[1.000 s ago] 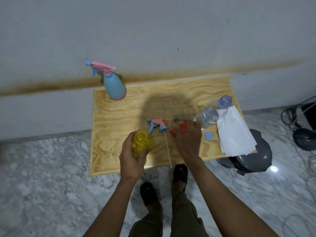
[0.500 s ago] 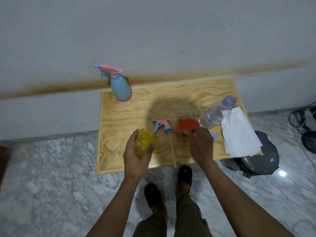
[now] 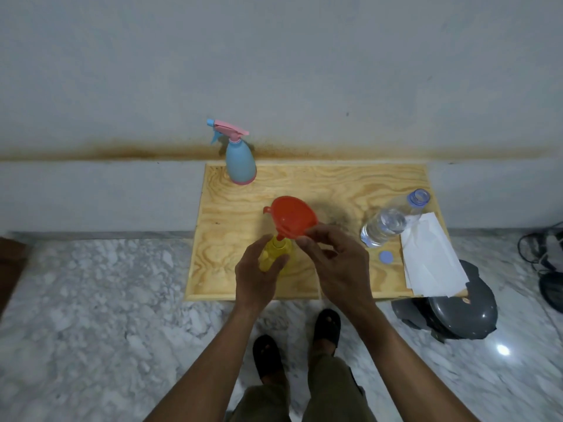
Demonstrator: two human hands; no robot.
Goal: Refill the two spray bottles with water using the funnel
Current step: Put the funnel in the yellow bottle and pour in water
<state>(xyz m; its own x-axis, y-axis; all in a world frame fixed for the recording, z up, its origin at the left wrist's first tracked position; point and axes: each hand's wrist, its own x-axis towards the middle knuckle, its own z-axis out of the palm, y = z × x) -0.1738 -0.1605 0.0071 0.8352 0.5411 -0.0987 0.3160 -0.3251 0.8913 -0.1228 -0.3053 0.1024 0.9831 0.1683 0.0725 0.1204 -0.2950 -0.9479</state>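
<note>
My left hand (image 3: 259, 275) grips the yellow spray bottle (image 3: 275, 254), which stands upright with its top off near the front of the wooden table (image 3: 335, 184). My right hand (image 3: 338, 263) pinches the rim of the red funnel (image 3: 294, 216), tilted, its spout at the yellow bottle's mouth. The bottle's spray head is hidden behind my hands. A blue spray bottle (image 3: 240, 161) with a pink trigger stands at the table's back left corner. An uncapped clear water bottle (image 3: 393, 220) stands at the right.
The water bottle's blue cap (image 3: 385, 256) lies on the table beside white paper sheets (image 3: 429, 257) that overhang the right front corner. A grey round object (image 3: 457, 312) sits on the marble floor under that corner. Cables and black items (image 3: 548, 269) lie at far right.
My right hand lifted the red funnel from the table and carried it left to the yellow bottle's mouth. My left hand kept its hold on the bottle.
</note>
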